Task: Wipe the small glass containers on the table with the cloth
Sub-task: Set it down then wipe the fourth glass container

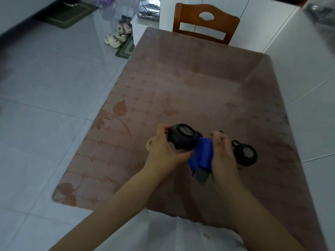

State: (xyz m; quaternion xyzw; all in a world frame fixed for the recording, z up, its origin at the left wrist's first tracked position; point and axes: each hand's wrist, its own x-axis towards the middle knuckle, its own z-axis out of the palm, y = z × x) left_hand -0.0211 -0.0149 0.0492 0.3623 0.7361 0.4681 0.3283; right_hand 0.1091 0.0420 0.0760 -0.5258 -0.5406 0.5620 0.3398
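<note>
My left hand (163, 149) grips the small black-lidded glass container (183, 136) by its side, lid tipped toward me, over the near part of the brown patterned tabletop (181, 78). My right hand (223, 153) is curled round the bunched blue cloth (202, 154), pressing it against that container. A second black-lidded container (245, 154) stands on the tabletop just beside my right hand. A brown wooden chair (204, 22) sits at the far end.

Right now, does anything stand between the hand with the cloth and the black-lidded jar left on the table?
Nothing visible does. The black-lidded container stands on the table just beside the right hand, which grips the blue cloth; the left hand holds a second container.
</note>
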